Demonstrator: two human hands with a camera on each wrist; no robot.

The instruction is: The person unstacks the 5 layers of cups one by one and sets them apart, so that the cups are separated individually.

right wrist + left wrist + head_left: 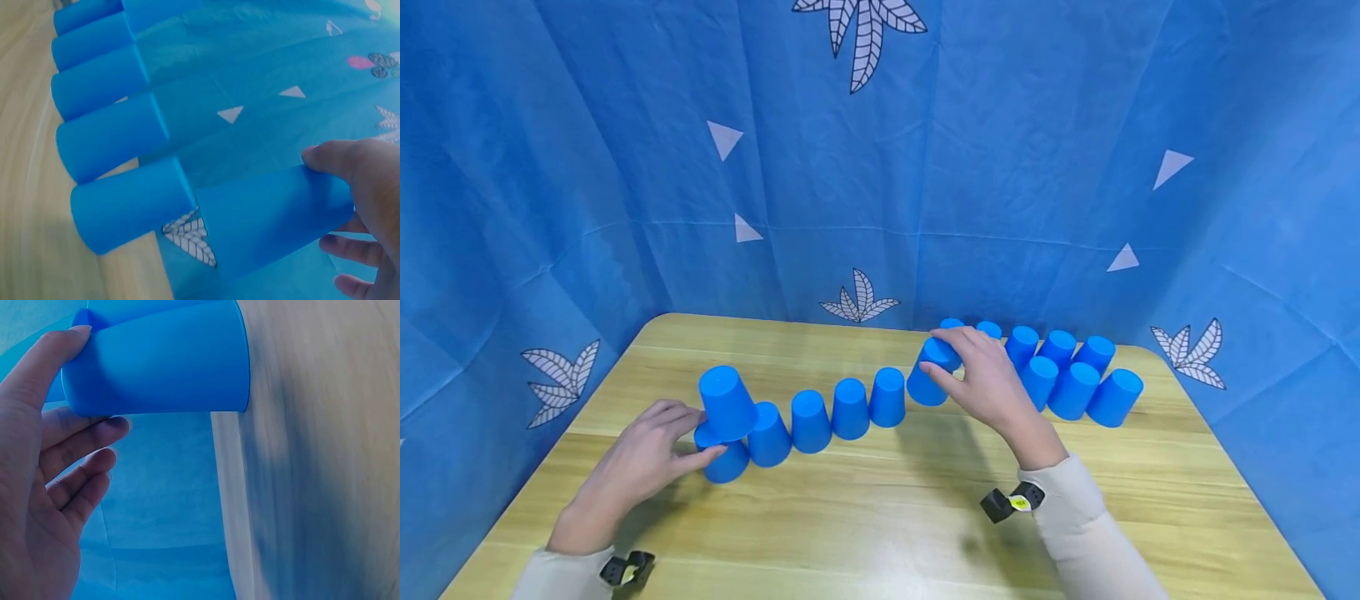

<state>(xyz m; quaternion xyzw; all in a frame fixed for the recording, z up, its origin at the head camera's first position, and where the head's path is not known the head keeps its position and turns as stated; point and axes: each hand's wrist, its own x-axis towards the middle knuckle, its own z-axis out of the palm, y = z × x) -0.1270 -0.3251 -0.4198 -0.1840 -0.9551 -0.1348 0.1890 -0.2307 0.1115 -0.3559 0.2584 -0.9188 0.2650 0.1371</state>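
Upside-down blue plastic cups stand in a slanting row on the left half of the table. My left hand (643, 458) has its thumb and fingers around the upper part of the leftmost cup (727, 467). One more cup (727, 404) sits upside down on top, at that end of the row. My right hand (983, 379) grips a cup (281, 219) near its closed end, thumb on one side and fingers on the other. That cup is raised above the table, beyond the row's right-end cup (132, 206).
Two rows of upside-down blue cups stand at the back right, including a front cup (1116, 400); my right hand partly covers them. The wooden table (850, 533) reaches a blue patterned curtain (1000, 167) behind and at both sides.
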